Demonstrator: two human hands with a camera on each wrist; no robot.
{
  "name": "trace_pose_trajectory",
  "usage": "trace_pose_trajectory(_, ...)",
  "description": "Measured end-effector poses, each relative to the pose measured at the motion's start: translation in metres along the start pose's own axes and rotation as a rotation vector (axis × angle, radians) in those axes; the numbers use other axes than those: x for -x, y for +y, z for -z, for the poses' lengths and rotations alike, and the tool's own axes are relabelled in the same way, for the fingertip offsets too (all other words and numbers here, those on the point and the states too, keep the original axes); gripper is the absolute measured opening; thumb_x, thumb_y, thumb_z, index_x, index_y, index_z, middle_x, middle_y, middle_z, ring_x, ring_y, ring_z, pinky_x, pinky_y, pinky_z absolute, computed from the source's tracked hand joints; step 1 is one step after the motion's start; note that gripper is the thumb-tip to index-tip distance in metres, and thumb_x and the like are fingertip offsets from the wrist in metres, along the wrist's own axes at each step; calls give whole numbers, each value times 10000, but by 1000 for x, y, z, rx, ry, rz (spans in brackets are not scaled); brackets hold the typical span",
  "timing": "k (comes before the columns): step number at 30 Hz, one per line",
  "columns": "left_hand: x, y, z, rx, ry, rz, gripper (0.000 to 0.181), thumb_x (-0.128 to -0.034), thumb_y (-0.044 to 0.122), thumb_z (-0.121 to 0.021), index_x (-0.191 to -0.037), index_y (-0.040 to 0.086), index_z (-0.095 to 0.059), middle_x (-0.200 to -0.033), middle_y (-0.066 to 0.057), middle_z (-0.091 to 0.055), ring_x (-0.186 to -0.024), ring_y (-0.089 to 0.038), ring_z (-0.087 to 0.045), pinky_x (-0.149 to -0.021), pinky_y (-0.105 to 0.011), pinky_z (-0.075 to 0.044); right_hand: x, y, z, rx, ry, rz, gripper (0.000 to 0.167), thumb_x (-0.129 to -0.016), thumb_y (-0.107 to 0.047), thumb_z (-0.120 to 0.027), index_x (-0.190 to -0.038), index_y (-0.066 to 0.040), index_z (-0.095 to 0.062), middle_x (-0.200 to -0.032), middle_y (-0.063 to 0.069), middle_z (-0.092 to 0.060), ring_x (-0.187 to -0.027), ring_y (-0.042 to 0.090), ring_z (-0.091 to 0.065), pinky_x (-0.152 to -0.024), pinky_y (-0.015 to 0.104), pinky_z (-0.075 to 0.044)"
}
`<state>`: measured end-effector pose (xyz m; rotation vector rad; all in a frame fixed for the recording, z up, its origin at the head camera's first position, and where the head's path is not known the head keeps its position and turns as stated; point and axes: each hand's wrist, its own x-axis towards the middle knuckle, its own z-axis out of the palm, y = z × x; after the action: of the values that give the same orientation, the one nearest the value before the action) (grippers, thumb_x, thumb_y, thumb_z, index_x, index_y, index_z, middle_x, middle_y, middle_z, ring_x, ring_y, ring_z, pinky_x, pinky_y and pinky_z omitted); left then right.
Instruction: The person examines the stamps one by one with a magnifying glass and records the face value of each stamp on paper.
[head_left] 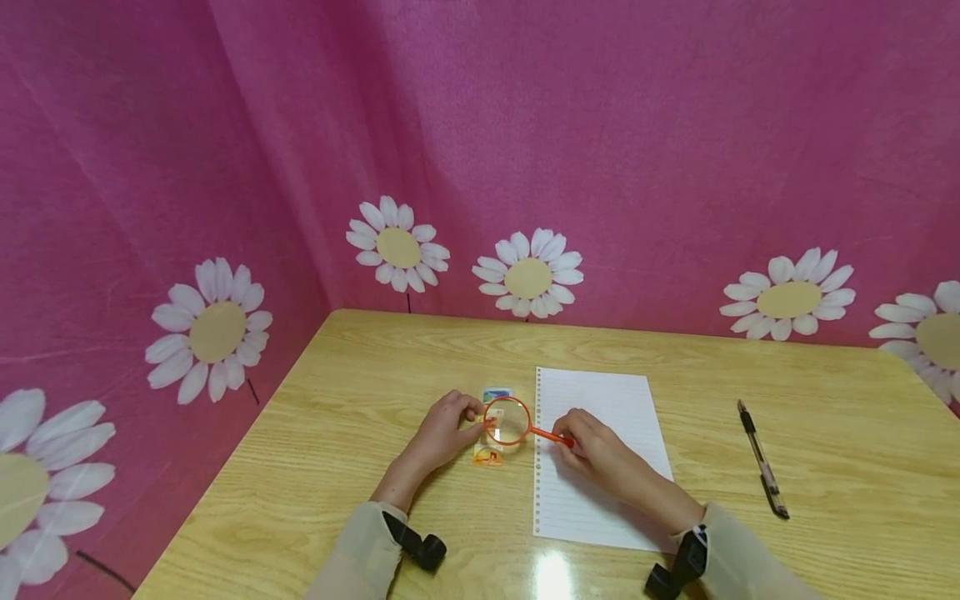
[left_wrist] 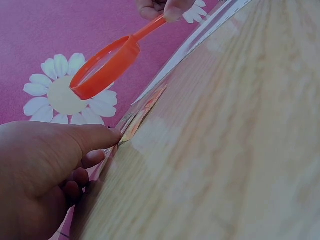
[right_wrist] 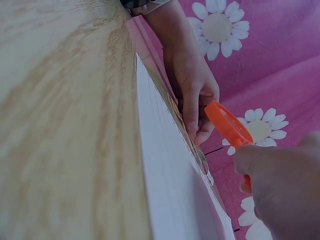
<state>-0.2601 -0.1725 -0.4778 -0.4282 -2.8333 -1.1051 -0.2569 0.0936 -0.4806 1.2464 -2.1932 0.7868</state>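
holding a magnifying glass (head_left: 543, 433) over a coloured packet (head_left: 488, 456): the right hand (head_left: 600, 446) has its thumb and fingers clamped on the handle, and the round frame extends leftward from those fingertips and slightly away from the wearer. the governing relation is probably that of lens to packet. in the head view the frame overlaps the packet's middle; in the left wrist view it is tilted and raised above the packet, the two apart. the handle's long axis points from the right fingers toward the left fingertips, whereas the packet's long axis runs away from the wearer, roughly crosswise to the handle. the left hand (head_left: 442, 429) is the nearer to the packet, which lies flat on the wooden tabletop (head_left: 315, 467) just to the right of its fingertips; thumb and forefinger are apart, the thumb tip meeting the packet's edge. beneath the right fingers lies a ruled sheet (head_left: 600, 392), punched along its left margin; well to their right lies a pen (head_left: 761, 454).

labels: the packet is printed blue-green at its far end and orange-yellow at its near end, any lettering being too small to read. no brand can be made out on the magnifying glass or the pen.
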Motion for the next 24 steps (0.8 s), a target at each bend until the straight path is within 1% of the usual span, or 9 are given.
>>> trace_pose_trajectory(8, -1, 1, 0, 6, 5, -5, 116, -888, 110, -701, -986, 80, -647, -876, -22, -530, -815, -124, -465, -775, -274, -390, 1, 2, 0, 2, 12, 17, 272, -719, 84, -734, -911, -28, -577, -783, -3, -536, -705, 72, -479, -626, 122, -390)
trace_pose_trajectory(24, 0, -1, -1, -2, 9, -12, 131, -895, 137, -703, -1001, 80, -648, -878, -20, -537, -803, -122, -467, -775, -289, -405, 3, 1, 5, -2, -5, -20, 272, -735, 78, -736, -917, -47, -576, -791, -16, -525, -721, 67, -476, -634, 132, -394)
